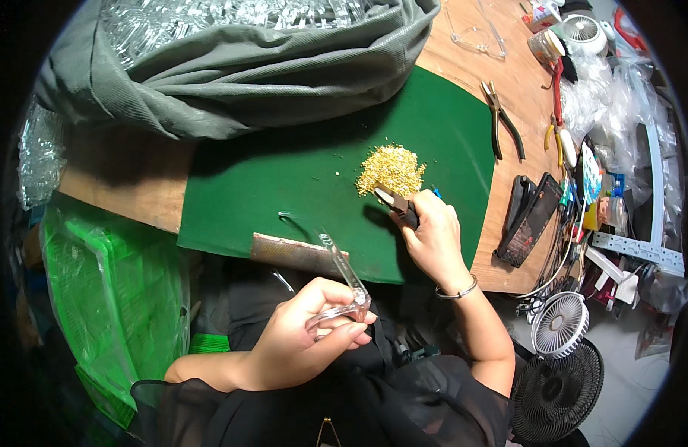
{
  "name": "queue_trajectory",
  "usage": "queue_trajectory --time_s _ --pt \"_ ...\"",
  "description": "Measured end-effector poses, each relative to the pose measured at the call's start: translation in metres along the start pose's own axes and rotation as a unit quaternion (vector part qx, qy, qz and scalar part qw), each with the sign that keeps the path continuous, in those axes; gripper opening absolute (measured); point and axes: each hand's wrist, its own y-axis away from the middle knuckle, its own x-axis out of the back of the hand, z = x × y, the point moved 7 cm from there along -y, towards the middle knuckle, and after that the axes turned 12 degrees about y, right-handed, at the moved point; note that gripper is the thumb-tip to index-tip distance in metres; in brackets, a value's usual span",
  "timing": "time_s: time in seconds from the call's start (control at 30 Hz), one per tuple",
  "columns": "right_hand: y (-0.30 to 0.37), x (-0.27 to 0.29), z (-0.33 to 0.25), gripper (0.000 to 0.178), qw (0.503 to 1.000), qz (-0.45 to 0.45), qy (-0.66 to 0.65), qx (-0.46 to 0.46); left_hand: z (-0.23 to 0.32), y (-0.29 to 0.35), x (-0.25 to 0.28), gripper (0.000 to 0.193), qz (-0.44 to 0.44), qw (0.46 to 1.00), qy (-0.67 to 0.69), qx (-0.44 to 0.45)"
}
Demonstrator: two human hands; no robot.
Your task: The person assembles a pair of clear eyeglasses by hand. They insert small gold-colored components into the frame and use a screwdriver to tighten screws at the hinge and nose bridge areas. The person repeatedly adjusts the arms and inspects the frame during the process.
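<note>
My left hand [314,324] is closed around a clear plastic eyeglass frame [349,272], held above the near edge of a green mat [262,186]. One temple of the frame points up and away toward the mat. My right hand [439,238] grips a pair of pliers [405,211] by dark handles. The tips of the pliers are at the near edge of a pile of tiny gold-coloured metal pieces [392,170]. Whether a piece sits between the jaws is too small to tell. A worn, brownish strip [292,252] lies along the mat's near edge, beside the frame.
A grey cloth [269,82] wraps a heap of clear frames [232,13] at the far left. More pliers [500,123] and a phone [528,220] lie right on the wooden table [463,63]. Small fans [560,325] stand lower right; a green crate [113,298] stands left.
</note>
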Motion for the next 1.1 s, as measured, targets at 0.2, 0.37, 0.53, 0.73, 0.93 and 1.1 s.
queue_trajectory --time_s 0.2,0.37,0.53,0.73,0.93,1.1 --pt "0.015 0.018 -0.008 0.017 0.970 -0.010 -0.241 -0.028 0.008 0.000 -0.002 0.022 -0.011 1.000 -0.020 -0.017" --pt "0.041 0.081 -0.077 0.020 0.905 0.123 -0.354 0.200 -0.007 0.003 -0.004 0.024 -0.009 0.999 0.029 0.045" --pt "0.054 0.078 -0.082 0.028 0.898 0.200 -0.301 0.251 -0.012 0.006 -0.009 0.025 -0.033 0.996 0.063 0.056" --pt "0.057 0.070 -0.075 0.015 0.875 0.217 -0.372 0.221 -0.014 0.007 -0.011 0.018 -0.034 0.999 0.030 0.020" --pt "0.056 0.063 -0.073 0.013 0.858 0.208 -0.430 0.192 -0.012 0.007 -0.010 0.018 -0.037 0.999 -0.003 0.020" --pt "0.054 0.063 -0.073 0.015 0.857 0.188 -0.439 0.193 -0.009 0.007 -0.011 0.019 -0.042 0.999 -0.004 0.006"
